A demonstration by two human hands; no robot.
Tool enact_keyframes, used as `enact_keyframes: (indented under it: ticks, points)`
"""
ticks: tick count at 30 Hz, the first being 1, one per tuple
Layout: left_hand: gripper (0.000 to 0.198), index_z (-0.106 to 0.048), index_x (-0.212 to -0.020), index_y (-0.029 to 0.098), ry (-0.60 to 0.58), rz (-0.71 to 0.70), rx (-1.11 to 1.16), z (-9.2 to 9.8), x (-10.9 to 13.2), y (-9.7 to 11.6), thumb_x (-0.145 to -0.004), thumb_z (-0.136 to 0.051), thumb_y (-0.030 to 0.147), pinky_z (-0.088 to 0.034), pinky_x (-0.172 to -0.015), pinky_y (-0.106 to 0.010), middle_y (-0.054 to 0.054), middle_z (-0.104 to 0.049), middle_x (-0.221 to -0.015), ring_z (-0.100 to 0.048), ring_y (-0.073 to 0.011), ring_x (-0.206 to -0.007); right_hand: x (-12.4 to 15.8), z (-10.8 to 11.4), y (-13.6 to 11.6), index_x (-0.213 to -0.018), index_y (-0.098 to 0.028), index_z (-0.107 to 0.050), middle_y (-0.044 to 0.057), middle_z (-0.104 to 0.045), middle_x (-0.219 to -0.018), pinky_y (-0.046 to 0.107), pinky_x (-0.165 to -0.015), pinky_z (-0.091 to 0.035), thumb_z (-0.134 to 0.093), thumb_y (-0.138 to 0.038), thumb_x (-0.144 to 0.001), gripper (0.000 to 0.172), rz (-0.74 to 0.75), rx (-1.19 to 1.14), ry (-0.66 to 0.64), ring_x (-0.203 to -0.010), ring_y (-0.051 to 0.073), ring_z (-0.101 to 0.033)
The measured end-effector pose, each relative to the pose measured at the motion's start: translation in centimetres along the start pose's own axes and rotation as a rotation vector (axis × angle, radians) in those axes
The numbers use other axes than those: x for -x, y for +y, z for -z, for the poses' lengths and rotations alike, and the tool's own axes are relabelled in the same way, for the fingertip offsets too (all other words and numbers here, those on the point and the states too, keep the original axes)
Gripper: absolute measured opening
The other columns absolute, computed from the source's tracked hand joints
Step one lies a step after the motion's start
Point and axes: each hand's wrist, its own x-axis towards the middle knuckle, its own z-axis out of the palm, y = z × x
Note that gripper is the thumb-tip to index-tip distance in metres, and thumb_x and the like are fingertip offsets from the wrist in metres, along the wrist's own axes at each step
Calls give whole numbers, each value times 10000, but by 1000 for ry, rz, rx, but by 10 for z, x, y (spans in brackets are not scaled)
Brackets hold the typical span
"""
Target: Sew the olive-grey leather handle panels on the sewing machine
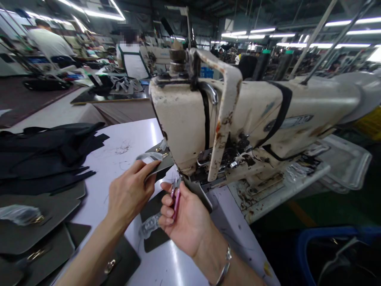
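My left hand (129,190) is closed on the edge of a dark grey bag panel (166,163), which has gold-coloured metal fittings and a pale wrapped strap. Part of that panel lies under the head of a worn cream sewing machine (181,119). Just in front of the machine, my right hand (190,224) grips pink-handled thread snips (176,204), their blades pointing up toward the panel's edge. Below the hands, another grey piece with a clear plastic wrapping (149,226) rests on the white tabletop (166,262).
Black fabric pieces (44,155) are heaped at the left, above several grey panels (56,214) with gold clasps. A blue-rimmed bin (300,254) stands at lower right. Two people are farther back, one wearing a green-edged white garment (133,61). Loose threads lie on the table.
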Motion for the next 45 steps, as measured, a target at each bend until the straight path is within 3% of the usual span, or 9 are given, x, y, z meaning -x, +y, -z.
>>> enact_keyframes:
  ticks: [9,13,18,25,31,36,39,42,45]
  points:
    - [348,-661,-1268,231,188,-17,-25,9,13,2,-977,-481,292,-345,-606,-273,-30,-657,-967,-619,-173,-827,-23,-8,5,-920,-127,-621,-50,-432,-611,168,-427,-227,-413,-279,-1037,283,109,-70,-3,-434,58,-331]
    - [345,-669,-1260,231,193,-6,-48,11,13,-1,-988,-472,311,-326,-592,-277,-30,-653,-960,-603,-164,-798,-18,-11,8,-831,-147,-590,-57,-391,-599,169,-414,-183,-442,-251,-1017,259,198,-45,31,-426,54,-278]
    - [360,-668,-1272,253,167,6,-69,5,14,-6,-1001,-446,338,-312,-582,-276,-29,-642,-942,-579,-166,-778,-9,-5,14,-949,-145,-642,-35,-452,-652,169,-450,-212,-535,-335,-979,220,141,-36,-37,-471,62,-317]
    - [356,-665,-1278,266,160,-9,-101,8,18,-9,-994,-472,359,-303,-569,-274,-14,-651,-954,-565,-153,-749,-27,-6,11,-900,-136,-621,-46,-431,-623,174,-438,-215,-454,-243,-1008,225,176,-80,-6,-442,56,-332]
    - [378,-659,-1293,263,384,47,-122,25,-37,-3,-1008,-409,255,-235,-572,-278,-44,-650,-1156,-538,-125,-764,-10,-7,19,-922,-148,-655,-43,-432,-629,180,-451,-174,-589,-370,-953,234,161,45,-23,-459,56,-267]
    - [374,-636,-1265,124,173,-78,103,34,-72,13,-992,-448,297,-366,-698,-293,-116,-637,-1173,-601,-220,-1021,25,10,16,-995,-162,-709,-25,-484,-695,208,-479,-156,-626,-497,-914,355,287,431,29,-486,52,-224]
    - [300,-675,-1131,175,168,-58,285,34,-40,29,-987,-450,311,-430,-701,-307,-82,-652,-1094,-632,-185,-895,47,29,1,-948,-176,-718,-19,-515,-706,208,-516,-260,-693,-456,-877,290,654,824,201,-546,73,-333]
    - [133,-644,-933,230,214,-63,495,26,24,56,-959,-517,257,-454,-629,-297,-27,-628,-841,-569,-135,-661,61,45,-20,-896,-184,-701,3,-598,-759,223,-575,-368,-726,-401,-850,223,967,1182,440,-615,107,-461]
    - [151,-604,-814,256,-42,-278,896,1,88,96,-940,-535,210,-428,-542,-269,-1,-583,-684,-561,-133,-605,64,52,-38,-926,-181,-712,31,-683,-850,236,-626,-415,-673,-386,-888,212,1013,1467,539,-669,130,-540]
